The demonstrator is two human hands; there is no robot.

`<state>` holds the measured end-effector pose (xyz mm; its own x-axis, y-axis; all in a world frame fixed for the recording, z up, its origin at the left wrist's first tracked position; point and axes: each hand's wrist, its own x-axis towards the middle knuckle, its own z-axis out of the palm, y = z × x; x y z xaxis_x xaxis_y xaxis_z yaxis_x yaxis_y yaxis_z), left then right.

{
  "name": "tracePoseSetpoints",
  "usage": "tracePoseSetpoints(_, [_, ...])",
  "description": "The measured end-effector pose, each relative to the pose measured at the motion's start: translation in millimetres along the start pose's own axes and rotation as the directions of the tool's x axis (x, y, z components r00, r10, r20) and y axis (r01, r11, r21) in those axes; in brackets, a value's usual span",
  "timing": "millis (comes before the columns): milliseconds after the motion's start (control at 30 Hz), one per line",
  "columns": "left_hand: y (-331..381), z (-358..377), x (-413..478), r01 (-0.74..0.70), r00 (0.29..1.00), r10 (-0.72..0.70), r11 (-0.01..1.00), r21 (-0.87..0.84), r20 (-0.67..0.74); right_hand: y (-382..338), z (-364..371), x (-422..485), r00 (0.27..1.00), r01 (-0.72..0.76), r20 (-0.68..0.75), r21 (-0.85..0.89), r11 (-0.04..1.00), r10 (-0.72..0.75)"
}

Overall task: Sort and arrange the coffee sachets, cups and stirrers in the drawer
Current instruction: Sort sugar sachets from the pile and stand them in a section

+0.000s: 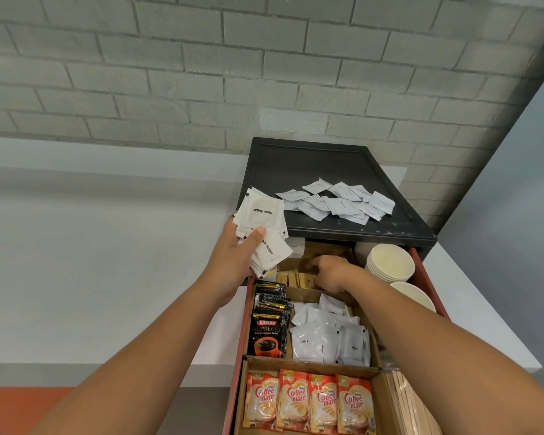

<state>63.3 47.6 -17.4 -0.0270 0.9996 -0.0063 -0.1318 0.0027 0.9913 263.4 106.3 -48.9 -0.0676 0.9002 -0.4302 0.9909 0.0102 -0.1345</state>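
Sugar sachets (261, 219), a fanned bunch, sit clenched in the left grip (237, 255) above the back left corner of the drawer (423, 271). The right grip (328, 273) rests on brown sachets (296, 279) in the rear compartment. Its fingers are blurred, so I cannot tell whether they grasp any. The right forearm hides part of the stirrers (401, 400).

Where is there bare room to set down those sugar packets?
Bare: the black cabinet top behind the scattered white sachets, and the white counter left of the drawer. Crowded: inside the drawer, full of coffee sachets, cups, the right hand.
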Motion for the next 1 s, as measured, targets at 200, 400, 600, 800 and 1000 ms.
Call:
tracePoseSetpoints(200, [1, 1, -1, -0.002, 1.000, 0.003, 1.000, -0.024, 0.009, 2, -3, 3, 0.998, 0.046, 0.033, 0.010, 0.999, -0.047])
tracePoseSetpoints(400, [1, 1, -1, -0.015, 1.000, 0.015, 1.000, 0.000, 0.009, 2, -5, 8, 0.993, 0.074, 0.081, 0.070, 0.995, -0.080])
tracePoseSetpoints(600, [1, 0, -1, -0.018, 1.000, 0.019, 1.000, -0.006, 0.016, 2, -3, 12, 0.986, 0.148, 0.058, 0.112, 0.983, -0.155])
tracePoseSetpoints(800, [0, 0, -1, -0.017, 1.000, 0.017, 1.000, -0.008, 0.015, -4, 0, 18, 0.978, 0.182, 0.091, 0.047, 0.982, -0.186])
tracePoseSetpoints(1000, [0, 0, -1, -0.017, 1.000, 0.017, 1.000, 0.004, 0.015, -7, -3, 22, 0.975, 0.178, 0.123, 0.057, 0.982, -0.184])
